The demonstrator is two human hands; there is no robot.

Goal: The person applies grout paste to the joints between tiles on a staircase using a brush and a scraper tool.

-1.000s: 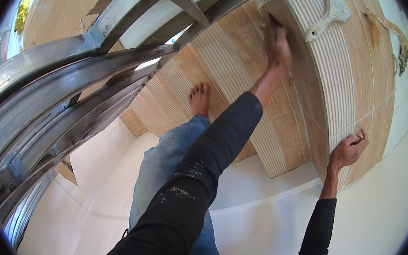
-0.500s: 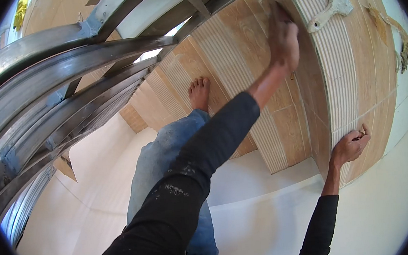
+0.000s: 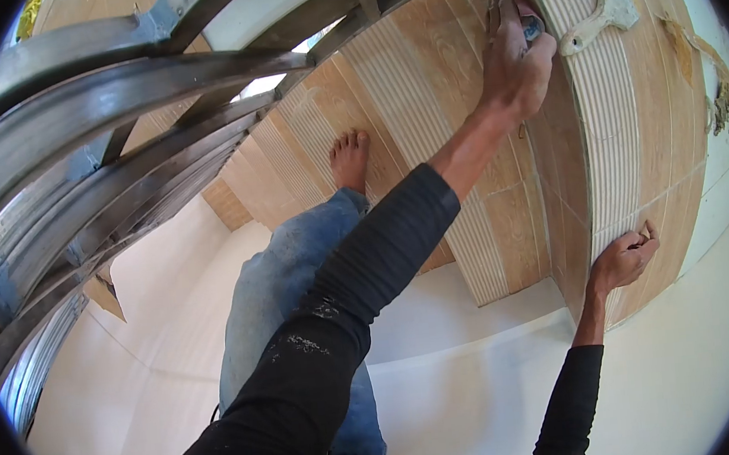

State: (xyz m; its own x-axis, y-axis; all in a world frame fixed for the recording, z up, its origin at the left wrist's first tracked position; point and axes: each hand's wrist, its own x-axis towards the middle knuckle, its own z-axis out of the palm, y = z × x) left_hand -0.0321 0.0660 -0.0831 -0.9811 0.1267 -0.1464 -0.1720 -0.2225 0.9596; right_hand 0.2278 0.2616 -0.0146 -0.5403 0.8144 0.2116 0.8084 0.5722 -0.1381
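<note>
My left hand [image 3: 517,62] is at the top, by the riser below the upper stair tread. Its fingers are closed around a small reddish and blue-grey thing [image 3: 529,24], mostly hidden by the hand. Lower right, my right hand [image 3: 621,262] rests on the near end of the ribbed tread edge [image 3: 614,154], fingers curled; whatever they may hold is hidden. On the same tread, right of my left hand, lies a pale, smeared putty knife [image 3: 602,18] with a hole in its handle.
Metal railing bars [image 3: 145,95] run along the left and top. My bare foot [image 3: 350,161] stands on a lower wood-look step. A torn brownish scrap with grey fibres [image 3: 722,97] lies at the right edge. White wall [image 3: 476,417] fills the bottom.
My left hand was blurred and has shifted slightly right and down; its fingers and the thing in them now show more clearly. My right hand stays almost in place.
</note>
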